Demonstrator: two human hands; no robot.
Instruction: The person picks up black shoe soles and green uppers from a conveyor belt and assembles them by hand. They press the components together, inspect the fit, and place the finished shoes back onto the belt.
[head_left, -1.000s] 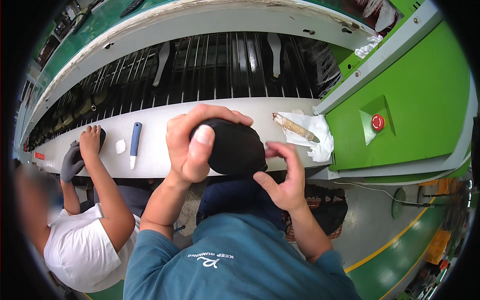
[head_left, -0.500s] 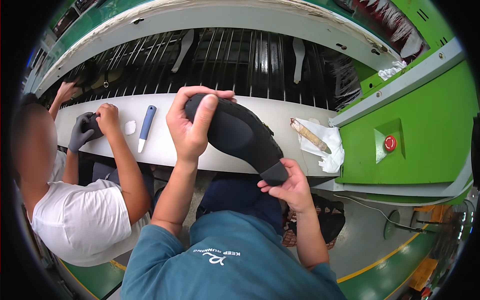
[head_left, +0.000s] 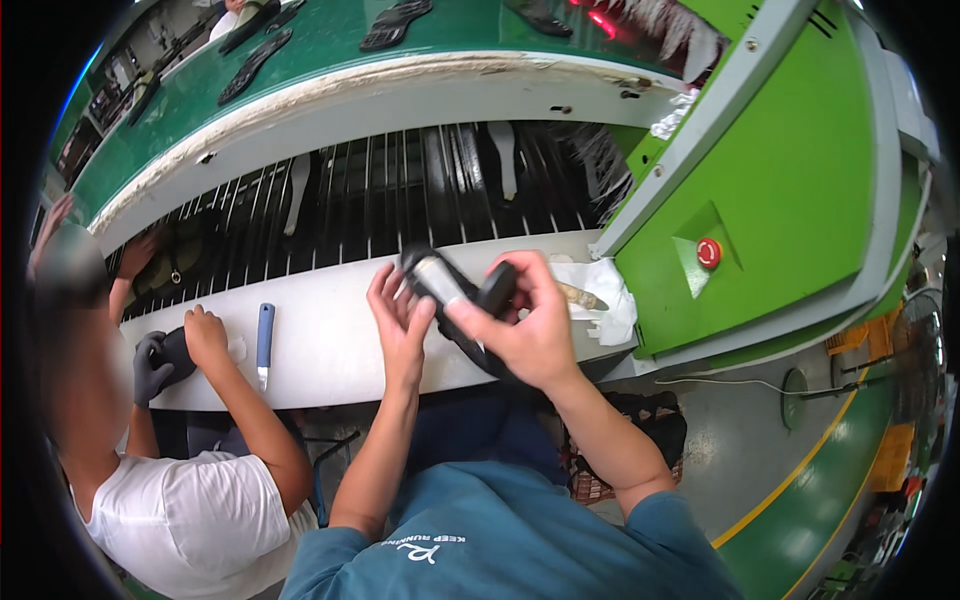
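Above the bench's near edge I hold a black shoe (head_left: pixel 437 277), turned so that a pale strip along its inside shows; motion blurs parts of it. My left hand (head_left: pixel 400 325) grips its left side, thumb towards me. From the right, my right hand (head_left: pixel 530 325) closes round its raised black end, thumb laid across the shoe. My fingers hide much of its middle. Left of my hands, a blue-handled tool with a pale blade (head_left: pixel 265 340) lies on the white bench top (head_left: pixel 325 345).
A co-worker (head_left: pixel 190 510) at my left handles a dark piece. Pale soles (head_left: pixel 503 160) lie on the roller conveyor behind the bench, black soles (head_left: pixel 397 25) on the green surface beyond. Right stand a white cloth (head_left: pixel 615 310) and a green machine with a red button (head_left: pixel 708 253).
The shoe has turned over from its black outsole to its inner side. My right hand has risen to its upper end, and the left has shifted lower. The view has swung right.
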